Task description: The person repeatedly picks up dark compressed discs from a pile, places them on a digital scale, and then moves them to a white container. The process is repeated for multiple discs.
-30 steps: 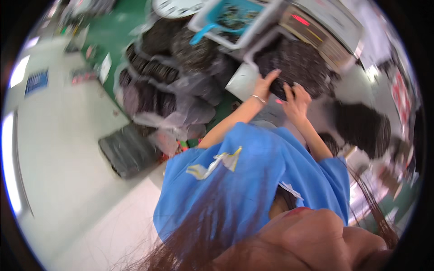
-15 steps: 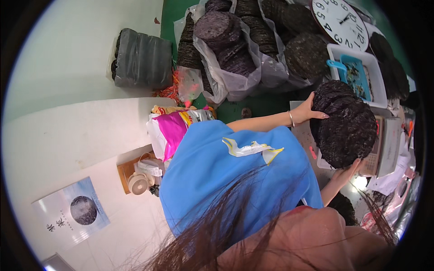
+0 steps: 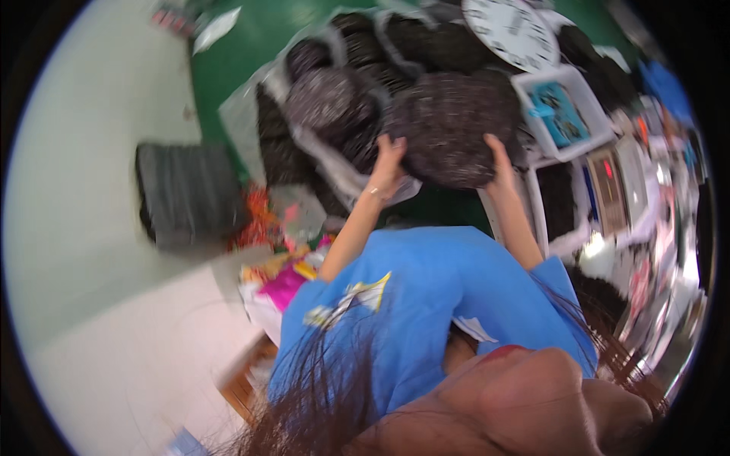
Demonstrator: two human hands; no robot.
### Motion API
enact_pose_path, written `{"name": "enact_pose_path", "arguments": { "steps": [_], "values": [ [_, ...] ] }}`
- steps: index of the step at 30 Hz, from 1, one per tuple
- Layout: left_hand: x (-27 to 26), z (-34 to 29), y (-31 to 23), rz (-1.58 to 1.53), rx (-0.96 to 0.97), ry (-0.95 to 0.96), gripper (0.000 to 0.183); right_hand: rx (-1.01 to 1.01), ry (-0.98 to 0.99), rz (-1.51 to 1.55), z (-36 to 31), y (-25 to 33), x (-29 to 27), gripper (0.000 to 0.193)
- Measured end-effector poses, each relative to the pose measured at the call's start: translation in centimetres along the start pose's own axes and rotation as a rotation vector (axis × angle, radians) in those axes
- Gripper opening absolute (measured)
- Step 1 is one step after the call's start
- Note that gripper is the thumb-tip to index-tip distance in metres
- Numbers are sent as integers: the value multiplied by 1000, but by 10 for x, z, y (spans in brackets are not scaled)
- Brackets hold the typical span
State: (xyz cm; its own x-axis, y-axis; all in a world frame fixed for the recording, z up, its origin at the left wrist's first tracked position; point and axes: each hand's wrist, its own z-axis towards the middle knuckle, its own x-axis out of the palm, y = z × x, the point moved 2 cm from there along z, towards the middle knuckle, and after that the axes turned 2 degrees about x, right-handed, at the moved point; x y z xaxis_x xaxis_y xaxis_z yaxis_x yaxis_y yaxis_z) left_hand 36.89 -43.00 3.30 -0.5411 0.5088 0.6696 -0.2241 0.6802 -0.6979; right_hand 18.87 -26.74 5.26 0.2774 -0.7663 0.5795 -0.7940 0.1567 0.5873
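Note:
Between my two hands is a thick, dark round stack of dried seaweed (image 3: 452, 133), held up over the bagged stacks. My left hand (image 3: 389, 163) grips its near left edge, a bangle on the wrist. My right hand (image 3: 499, 163) grips the near right edge, thumb up along the side; its other fingers are hidden underneath. Just left of it, another round seaweed stack (image 3: 331, 102) stands in a clear plastic bag (image 3: 323, 156). More dark stacks (image 3: 357, 42) sit behind in open bags. Motion blurs the edges.
Right of the stack stands a white bin (image 3: 601, 143) with a blue scoop (image 3: 559, 114) inside. A scale (image 3: 608, 190) with a red display sits nearer me. A white clock (image 3: 511, 32) lies behind. On the left are a dark wrapped bundle (image 3: 190, 194) and orange-red string (image 3: 255, 216).
Both hands have carried the seaweed stack left, from beside the scale to over the bagged stacks. It has turned flatter, and my view has swung too.

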Motion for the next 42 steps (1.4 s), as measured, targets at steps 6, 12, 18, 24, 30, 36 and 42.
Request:
{"name": "enact_pose_path", "arguments": {
  "steps": [6, 12, 18, 24, 30, 36, 42],
  "values": [
    [-63, 0, -30, 117, 201, -378, 70, -1, 111, 42, 50, -5, 36, 61],
    [-148, -34, -61, 317, 449, -735, 48, -256, 8, -7, 87, 112, 35, 58],
    [-259, -145, -86, 599, 754, -1053, 36, -585, -25, 40, 172, 294, 7, 69],
    [-196, -195, -29, 1025, 507, -1494, 35, -729, -1, 254, 337, 466, -90, 65],
    [-154, -175, 52, 1169, -277, -1210, 36, -827, -68, 439, 431, 553, -130, 61],
    [-128, -164, 88, 1200, -669, -1001, 38, -775, -426, 640, 467, 555, -159, 94],
    [-132, -179, 100, 1231, -903, -930, 40, -571, -940, 498, 508, 544, -206, 116]
  ]
}}
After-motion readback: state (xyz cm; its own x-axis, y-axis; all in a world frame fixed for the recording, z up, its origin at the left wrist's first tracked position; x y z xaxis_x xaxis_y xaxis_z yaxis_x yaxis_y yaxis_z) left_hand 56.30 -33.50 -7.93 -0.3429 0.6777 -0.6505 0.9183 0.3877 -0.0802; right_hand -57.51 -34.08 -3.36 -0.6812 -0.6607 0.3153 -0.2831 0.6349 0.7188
